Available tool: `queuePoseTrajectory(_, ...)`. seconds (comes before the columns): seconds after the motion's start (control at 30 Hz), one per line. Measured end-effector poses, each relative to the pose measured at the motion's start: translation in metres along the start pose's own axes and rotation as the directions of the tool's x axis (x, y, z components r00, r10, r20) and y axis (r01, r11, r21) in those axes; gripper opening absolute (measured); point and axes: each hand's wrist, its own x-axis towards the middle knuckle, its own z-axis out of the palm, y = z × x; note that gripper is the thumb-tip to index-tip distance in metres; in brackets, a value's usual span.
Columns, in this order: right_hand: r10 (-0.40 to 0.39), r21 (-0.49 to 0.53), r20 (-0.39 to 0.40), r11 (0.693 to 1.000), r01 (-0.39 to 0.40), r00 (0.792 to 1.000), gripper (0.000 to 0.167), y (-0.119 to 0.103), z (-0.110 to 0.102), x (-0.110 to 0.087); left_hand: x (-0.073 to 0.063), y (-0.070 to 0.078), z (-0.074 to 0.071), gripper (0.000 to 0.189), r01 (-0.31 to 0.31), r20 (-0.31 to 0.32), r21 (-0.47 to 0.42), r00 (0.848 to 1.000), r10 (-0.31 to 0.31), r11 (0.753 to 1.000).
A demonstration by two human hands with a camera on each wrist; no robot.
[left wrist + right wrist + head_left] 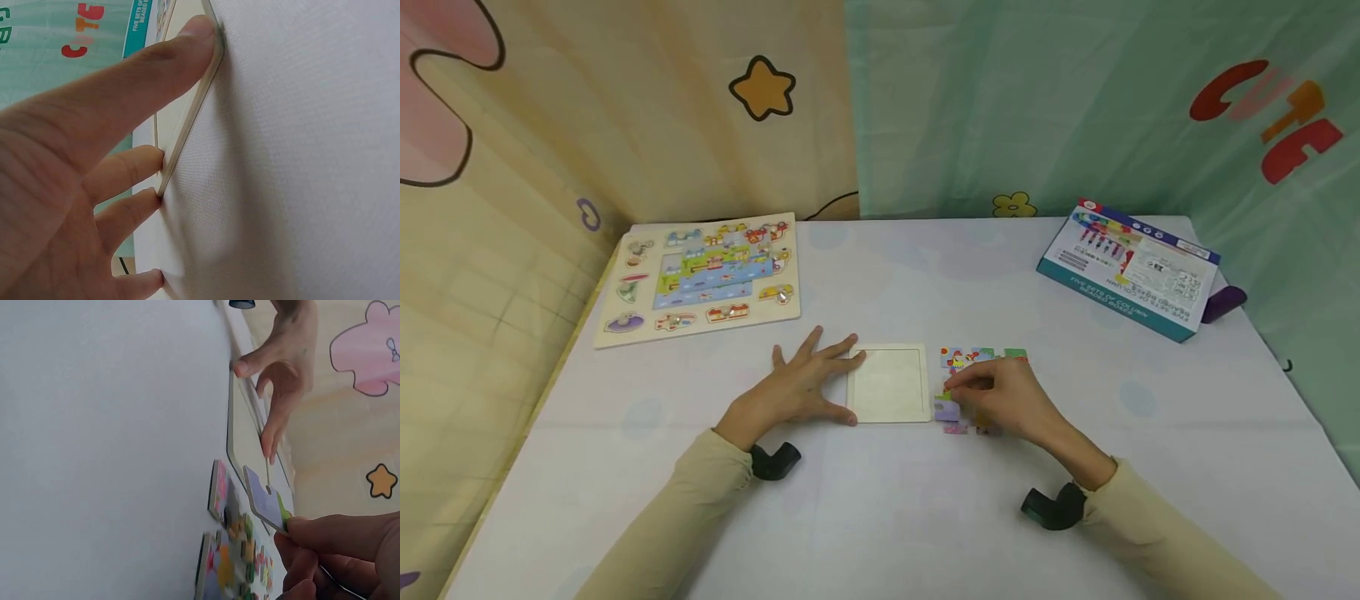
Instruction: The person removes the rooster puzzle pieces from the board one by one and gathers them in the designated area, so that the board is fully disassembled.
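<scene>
A pale, bare puzzle frame (889,385) lies flat on the table. My left hand (801,385) spreads its fingers over the frame's left side, thumb at the near corner and fingertips at the left edge. To the right of the frame, my right hand (1006,395) pinches a purple and green puzzle piece (264,499) between thumb and index finger. The piece is tilted above the other pieces. Several loose puzzle pieces (957,357) with colourful pictures lie under and around the right hand, which hides part of them.
At the back left is a wooden peg puzzle board (707,325) with blue picture panels (718,265) stacked on it. A teal and white box (1131,271) stands at the back right, with a dark purple object (1223,304) beside it. Curtains (1015,108) hang behind the table.
</scene>
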Motion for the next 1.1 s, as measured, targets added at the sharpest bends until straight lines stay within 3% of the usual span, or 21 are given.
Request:
queuePoseTrajectory(0.37, 0.103, -0.047, -0.047, 0.993, -0.106, 0.994, 0.011, 0.035, -0.038, -0.036, 0.001, -0.002, 0.000, 0.094, 0.000, -0.003, 0.007, 1.000, 0.000, 1.000)
queuePoseTrajectory(0.63, 0.151, -0.073, -0.064, 0.985, -0.155, 0.987, 0.015, 0.048, -0.050, -0.045, 0.002, -0.002, -0.001, 0.095, 0.002, 0.000, 0.009, 1.000, -0.002, 1.000)
queuePoseTrajectory(1.1, -0.006, -0.233, -0.136, 0.972, -0.026, 0.991, 0.012, 0.051, -0.042, -0.043, 0.001, -0.002, 0.000, 0.096, 0.015, 0.014, 0.015, 1.000, -0.015, 1.000)
